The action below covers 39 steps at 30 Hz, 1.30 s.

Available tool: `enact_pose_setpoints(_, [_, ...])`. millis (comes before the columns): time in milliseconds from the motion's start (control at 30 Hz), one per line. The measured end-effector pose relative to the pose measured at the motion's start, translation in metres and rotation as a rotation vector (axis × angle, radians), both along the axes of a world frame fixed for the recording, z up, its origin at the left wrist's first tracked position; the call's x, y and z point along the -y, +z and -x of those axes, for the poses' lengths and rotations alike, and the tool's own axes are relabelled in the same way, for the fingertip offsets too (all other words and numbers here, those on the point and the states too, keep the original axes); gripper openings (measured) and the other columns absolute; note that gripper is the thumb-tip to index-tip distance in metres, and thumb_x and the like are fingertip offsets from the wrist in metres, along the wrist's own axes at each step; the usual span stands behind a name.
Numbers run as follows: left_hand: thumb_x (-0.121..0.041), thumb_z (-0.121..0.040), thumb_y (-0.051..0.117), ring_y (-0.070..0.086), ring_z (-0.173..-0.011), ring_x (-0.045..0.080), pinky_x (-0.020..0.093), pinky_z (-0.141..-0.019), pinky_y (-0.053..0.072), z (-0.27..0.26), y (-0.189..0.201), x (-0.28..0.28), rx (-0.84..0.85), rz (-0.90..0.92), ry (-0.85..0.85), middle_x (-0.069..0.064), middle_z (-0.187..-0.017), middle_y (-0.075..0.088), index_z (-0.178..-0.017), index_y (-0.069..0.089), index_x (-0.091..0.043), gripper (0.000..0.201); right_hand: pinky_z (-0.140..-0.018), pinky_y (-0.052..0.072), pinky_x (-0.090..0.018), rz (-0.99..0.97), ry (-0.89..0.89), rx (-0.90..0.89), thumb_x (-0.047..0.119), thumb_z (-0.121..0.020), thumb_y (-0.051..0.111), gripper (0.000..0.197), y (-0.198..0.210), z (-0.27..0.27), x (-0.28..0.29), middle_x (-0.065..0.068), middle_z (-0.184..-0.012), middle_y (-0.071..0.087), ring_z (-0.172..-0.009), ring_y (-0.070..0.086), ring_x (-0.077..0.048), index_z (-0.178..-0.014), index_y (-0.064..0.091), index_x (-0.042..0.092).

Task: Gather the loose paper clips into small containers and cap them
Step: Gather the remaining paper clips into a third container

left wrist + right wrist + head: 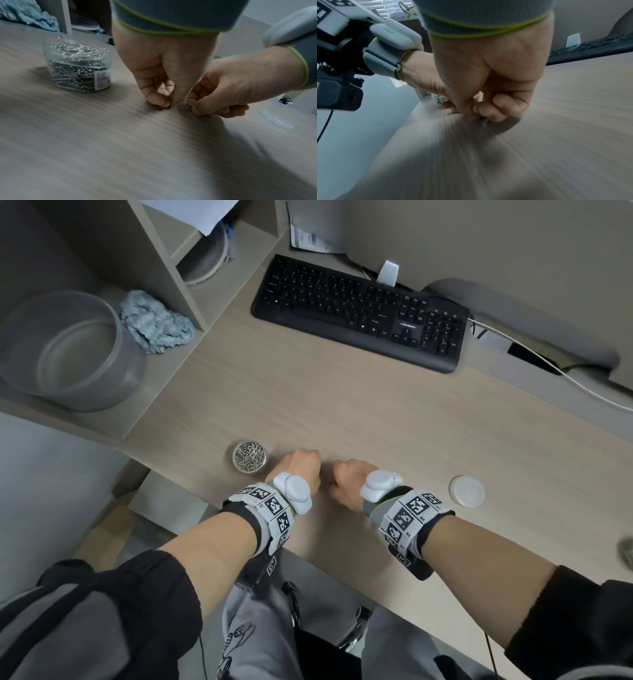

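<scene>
Near the desk's (342, 405) front edge, the left hand (298, 468) and right hand (349, 479) curl down, each pinching clips (187, 106) off the wood. The clear round jar (250, 457), nearly full, stands just left of them. The flat white lid (467, 491) lies to the right. Clips look light, thin, shiny and slippery, so fingertips should nip them by the ends.

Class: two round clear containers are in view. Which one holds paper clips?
The small jar on the desk by the left hand holds them; the large tub on the shelf looks empty.

Keyboard (359, 311), blue cloth(?) (156, 320) on desk (342, 412)
</scene>
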State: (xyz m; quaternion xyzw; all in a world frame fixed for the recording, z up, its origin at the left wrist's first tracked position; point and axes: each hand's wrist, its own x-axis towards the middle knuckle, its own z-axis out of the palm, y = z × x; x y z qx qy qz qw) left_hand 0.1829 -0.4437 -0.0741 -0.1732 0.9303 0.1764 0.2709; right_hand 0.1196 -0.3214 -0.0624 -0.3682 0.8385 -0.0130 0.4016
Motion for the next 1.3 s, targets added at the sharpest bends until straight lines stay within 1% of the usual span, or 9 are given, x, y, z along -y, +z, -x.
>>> enact_pose_setpoints(233, [-0.009,-0.087,0.055,0.063,-0.094,0.037,0.04,-0.078,0.052,-0.005,-0.005,0.008,-0.064,-0.059,0.002,0.013,-0.107,0.058,-0.104,0.063,-0.009,0.018,-0.057,0.043,-0.029,-0.051,0.037,-0.046,0.026,-0.084,0.046,0.026,-0.005,0.002,0.0,-0.005,-0.089,0.065,-0.071,0.059,-0.03,-0.105,0.06,0.025])
enact_pose_setpoints(367, [-0.007,-0.087,0.058,0.063,-0.091,0.034,0.039,-0.077,0.052,-0.013,-0.009,0.013,-0.071,-0.066,0.013,0.007,-0.107,0.057,-0.106,0.06,-0.015,0.021,-0.057,0.044,-0.03,-0.028,0.002,-0.005,0.029,-0.085,0.047,0.007,0.001,0.005,-0.002,-0.001,-0.08,0.058,-0.069,0.058,-0.029,-0.085,0.052,0.033])
enact_pose_setpoints(500, [-0.006,-0.088,0.056,0.063,-0.096,0.036,0.042,-0.079,0.054,-0.012,-0.007,0.009,-0.041,-0.032,0.03,0.012,-0.109,0.061,-0.11,0.057,-0.009,0.022,-0.064,0.049,-0.037,-0.005,-0.039,-0.004,0.025,-0.085,0.049,0.028,0.002,0.007,-0.004,-0.003,-0.08,0.057,-0.074,0.06,-0.032,-0.062,0.036,0.034])
enact_pose_setpoints(600, [-0.005,-0.088,0.055,0.063,-0.096,0.036,0.039,-0.076,0.052,-0.01,-0.004,0.007,-0.013,-0.034,0.044,0.013,-0.108,0.061,-0.11,0.057,-0.007,0.022,-0.066,0.05,-0.036,-0.005,-0.051,-0.036,0.025,-0.087,0.048,0.031,0.001,0.009,-0.007,-0.002,-0.081,0.055,-0.073,0.057,-0.031,-0.062,0.031,0.032])
enact_pose_setpoints(733, [-0.006,-0.086,0.057,0.057,-0.08,0.03,0.037,-0.074,0.054,-0.01,0.0,0.008,0.034,-0.05,0.016,0.011,-0.104,0.065,-0.103,0.061,-0.01,0.018,-0.07,0.056,-0.039,0.003,-0.072,-0.053,0.028,-0.087,0.047,0.01,0.004,0.014,-0.002,-0.006,-0.088,0.062,-0.077,0.061,-0.033,-0.078,0.051,0.025])
enact_pose_setpoints(833, [-0.008,-0.085,0.057,0.056,-0.077,0.029,0.037,-0.074,0.055,-0.014,0.012,0.011,0.021,-0.094,0.043,0.013,-0.1,0.068,-0.1,0.065,-0.007,0.017,-0.071,0.055,-0.039,0.026,-0.109,-0.081,0.033,-0.086,0.048,0.017,0.007,0.016,0.007,-0.006,-0.091,0.063,-0.077,0.061,-0.032,-0.09,0.056,0.018])
enact_pose_setpoints(967, [-0.008,-0.081,0.059,0.064,-0.088,0.03,0.031,-0.072,0.052,-0.025,0.035,0.029,-0.152,-0.184,0.245,0.008,-0.093,0.069,-0.091,0.067,-0.013,0.013,-0.067,0.051,-0.033,0.086,-0.146,-0.075,0.032,-0.085,0.051,0.013,0.014,0.016,0.029,-0.004,-0.089,0.063,-0.08,0.061,-0.03,-0.075,0.049,0.025])
enact_pose_setpoints(1133, [-0.009,-0.082,0.062,0.068,-0.083,0.026,0.034,-0.078,0.056,-0.046,0.053,0.079,-0.287,-0.219,0.502,0.004,-0.083,0.072,-0.086,0.07,-0.015,0.01,-0.068,0.049,-0.033,0.183,-0.189,0.024,0.027,-0.086,0.056,0.009,0.034,0.005,0.075,-0.003,-0.083,0.063,-0.075,0.059,-0.027,-0.08,0.055,0.021])
enact_pose_setpoints(1300, [-0.012,-0.084,0.068,0.062,-0.072,0.015,0.02,-0.069,0.047,-0.061,0.045,0.103,-0.339,-0.223,0.554,-0.002,-0.078,0.068,-0.088,0.069,-0.018,0.007,-0.041,0.047,-0.024,0.26,-0.277,0.194,0.014,-0.089,0.053,0.018,0.035,-0.017,0.109,-0.003,-0.062,0.064,-0.045,0.059,-0.022,-0.072,0.05,0.019])
